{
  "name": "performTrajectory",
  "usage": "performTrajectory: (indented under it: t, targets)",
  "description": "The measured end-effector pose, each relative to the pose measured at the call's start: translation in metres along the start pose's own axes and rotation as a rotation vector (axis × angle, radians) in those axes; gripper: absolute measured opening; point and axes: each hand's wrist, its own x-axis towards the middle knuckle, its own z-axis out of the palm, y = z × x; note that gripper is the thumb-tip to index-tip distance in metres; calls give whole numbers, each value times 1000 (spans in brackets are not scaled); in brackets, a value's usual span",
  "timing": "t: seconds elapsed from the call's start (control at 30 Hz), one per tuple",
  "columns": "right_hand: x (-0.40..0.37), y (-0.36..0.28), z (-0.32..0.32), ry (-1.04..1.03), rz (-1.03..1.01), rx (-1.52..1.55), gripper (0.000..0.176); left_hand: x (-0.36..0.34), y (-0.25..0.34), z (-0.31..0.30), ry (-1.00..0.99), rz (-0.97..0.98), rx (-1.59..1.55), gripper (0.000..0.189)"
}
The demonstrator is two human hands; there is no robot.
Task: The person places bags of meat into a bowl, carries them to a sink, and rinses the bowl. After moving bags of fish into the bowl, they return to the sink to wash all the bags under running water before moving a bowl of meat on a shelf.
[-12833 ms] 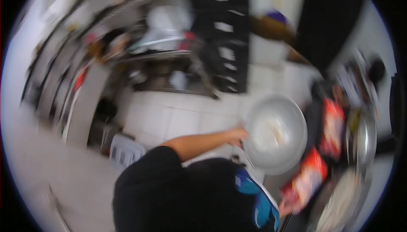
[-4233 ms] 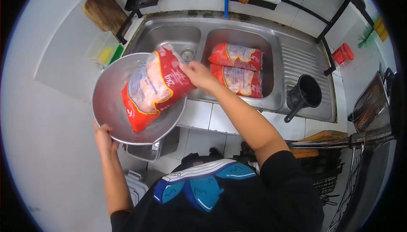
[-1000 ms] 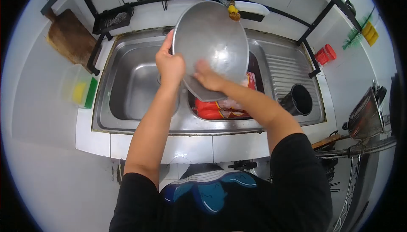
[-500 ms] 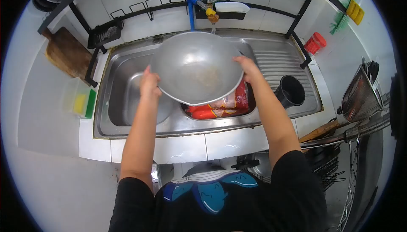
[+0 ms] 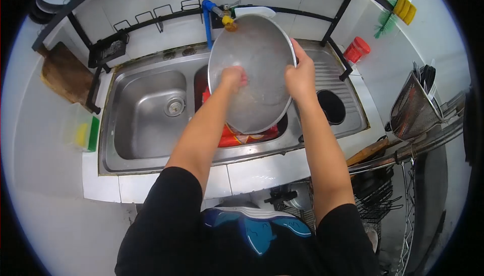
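A large grey metal bowl is tilted on its side under the faucet, its open inside turned toward me. My right hand grips its right rim, thumb on the inner side and fingers behind. My left hand reaches into the bowl, close against the inner wall, with its fingers curled; what they hold, if anything, is hidden. Below the bowl, red plastic packages lie in the right basin, partly covered by it.
The left sink basin shows its drain strainer. A black cup stands on the ridged drainboard. A wooden board leans at left, near a sponge holder. A mesh utensil basket hangs at right.
The bowl has swung from nearly level to steeply tilted and shifted right. My left hand has left its rim and moved inside. My right hand still grips the rim.
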Motion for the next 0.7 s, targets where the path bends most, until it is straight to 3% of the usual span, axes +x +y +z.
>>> performTrajectory:
  t: [0.1,0.2,0.23,0.33,0.43,0.53,0.63,0.7]
  targets:
    - [-6,0,-12,45,-160,-209,58,-8,-25,14,-41,603,1116,31]
    - [-15,-1,-17,50,-195,-351,61,-57,-44,28,-75,1231,1483,30]
    - [-19,0,-18,45,-175,-383,61,-49,-59,27,-128,1349,1409,22]
    - [-25,3,-23,58,-165,-402,62,-39,-56,21,-127,983,1717,22]
    - [-32,1,-24,73,-234,-427,61,-49,-53,-5,133,563,1416,21]
    - [-37,-5,-25,101,-345,-461,59,-25,-74,-28,201,630,1384,20]
    - [-47,-11,-26,123,-395,-513,58,-29,-68,-14,152,557,1115,22]
    - [-53,-11,-33,142,-424,-581,57,-18,-68,-16,92,618,1171,23]
